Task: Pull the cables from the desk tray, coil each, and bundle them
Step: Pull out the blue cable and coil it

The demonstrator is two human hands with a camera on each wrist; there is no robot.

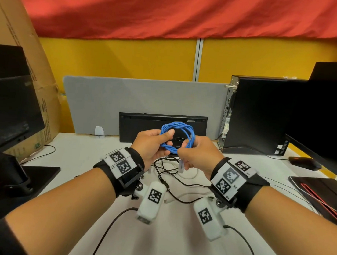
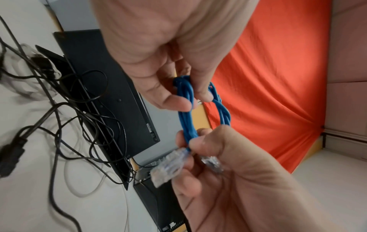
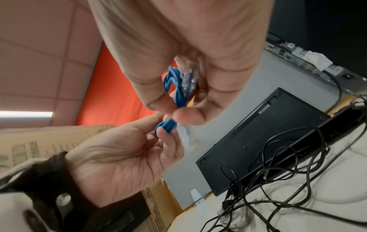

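Observation:
A blue network cable [image 1: 180, 128] is wound into a small coil and held up over the white desk [image 1: 176, 236]. My left hand [image 1: 168, 139] pinches the coil's left side [image 2: 184, 97] between thumb and fingers. My right hand [image 1: 184, 150] grips the coil's lower right, and a clear plug [image 1: 181, 166] hangs below it. In the left wrist view two clear plugs [image 2: 168, 168] show at the right hand [image 2: 190, 141]. The right wrist view has the right hand [image 3: 174, 109] closed round blue strands and a plug [image 3: 188, 75]. Loose black and white cables [image 1: 172, 177] lie tangled under both hands.
A black flat panel [image 1: 162, 123] stands on edge behind the coil, against a grey divider [image 1: 145, 98]. A PC tower [image 1: 259, 115], a monitor [image 1: 326, 117] and a mouse [image 1: 303, 163] are to the right. At left are another monitor [image 1: 11, 102] and a cardboard box [image 1: 29, 59].

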